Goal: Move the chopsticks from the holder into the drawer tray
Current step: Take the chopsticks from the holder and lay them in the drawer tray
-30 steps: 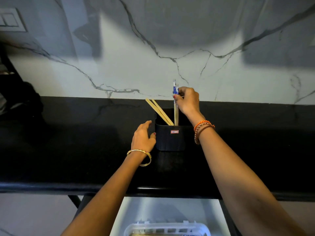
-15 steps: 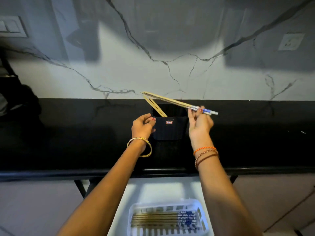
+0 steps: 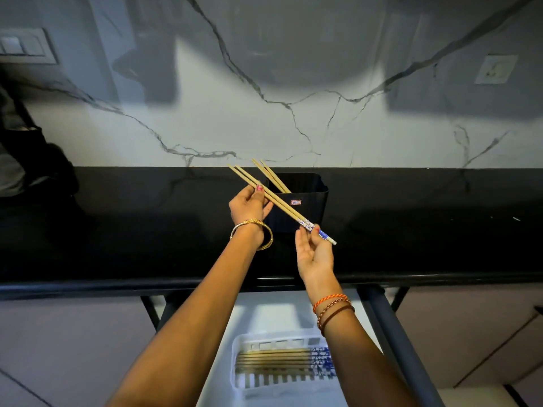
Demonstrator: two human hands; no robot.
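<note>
- Head view: both hands are holding one pair of chopsticks (image 3: 279, 202) slantwise above the black table (image 3: 411, 230), in front of the black holder (image 3: 308, 198).
- The left hand (image 3: 249, 205) is pinching the pair near its plain wooden end, thumb on top, fingers curled underneath.
- The right hand (image 3: 314, 257) is gripping the blue-and-white patterned end between fingertips and thumb, palm turned up toward the camera.
- The pair is running from upper left down to lower right, the two sticks lying side by side and touching.
- A second pair of chopsticks (image 3: 271, 179) is standing in the holder, leaning to the left, tips poking above the rim.
- The holder is sitting on the table close to the marble wall (image 3: 264, 127); a small red label is showing on its front face.
- Below the table edge, an open drawer (image 3: 293, 312) is holding a white slotted tray (image 3: 238, 359).
- More chopsticks (image 3: 273, 359) are lying flat in the tray, patterned ends to the right.
- A gold bangle (image 3: 252, 230) is sitting on the left wrist; orange and brown bracelets (image 3: 333, 308) are circling the right wrist.
</note>
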